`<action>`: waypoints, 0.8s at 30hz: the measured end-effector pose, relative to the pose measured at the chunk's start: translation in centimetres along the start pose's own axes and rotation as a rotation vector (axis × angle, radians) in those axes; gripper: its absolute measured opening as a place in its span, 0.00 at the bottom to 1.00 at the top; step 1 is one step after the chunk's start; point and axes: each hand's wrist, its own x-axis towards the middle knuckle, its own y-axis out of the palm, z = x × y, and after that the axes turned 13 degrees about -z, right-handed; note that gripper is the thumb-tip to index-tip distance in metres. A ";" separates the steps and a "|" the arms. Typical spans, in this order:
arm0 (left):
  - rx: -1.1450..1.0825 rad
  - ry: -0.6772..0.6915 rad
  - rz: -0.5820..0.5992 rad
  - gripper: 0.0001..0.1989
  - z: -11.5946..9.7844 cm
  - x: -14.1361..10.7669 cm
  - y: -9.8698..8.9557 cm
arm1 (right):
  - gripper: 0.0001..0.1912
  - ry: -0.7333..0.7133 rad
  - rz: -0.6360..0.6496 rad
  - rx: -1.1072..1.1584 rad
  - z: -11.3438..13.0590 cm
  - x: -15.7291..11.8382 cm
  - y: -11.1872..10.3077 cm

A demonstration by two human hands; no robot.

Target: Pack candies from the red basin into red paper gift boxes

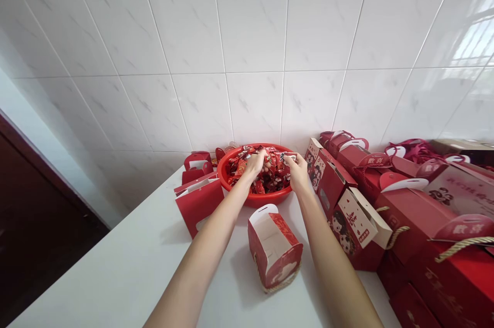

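Our right hand (pixel 299 169) has its grip closed on a small wrapped packet (pixel 289 156) at the red basin's (pixel 266 197) two o'clock, while our left hand's (pixel 255 164) grip curls inward, its hold unclear; pinching wrapper edges lightly should keep packets separate. At six o'clock sits an open box (pixel 258 245); at four, we read "歡喜" on a gift box (pixel 459 266)

Pale marbled tiles (pixel 254 19) are covering the wall, daylight from what seems a barred window is glaring off them at the right (pixel 476 39), and a white table (pixel 127 261) is standing against them, with a dark brown panel (pixel 34 225), perhaps a door, showing at the left.
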 end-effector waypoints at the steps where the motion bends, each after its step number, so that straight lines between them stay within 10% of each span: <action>1: -0.003 -0.006 -0.002 0.17 0.0 0.1 0.0 | 0.12 -0.001 0.002 0.000 0.0 0.0 0.0; 17: -0.130 0.167 -0.149 0.29 0.8 1.1 0.0 | 0.12 -0.003 0.006 0.009 -0.1 0.1 0.1; 24: 0.014 0.146 -0.008 0.09 1.9 1.9 0.5 | 0.12 -0.008 0.001 -0.026 -0.2 0.1 0.0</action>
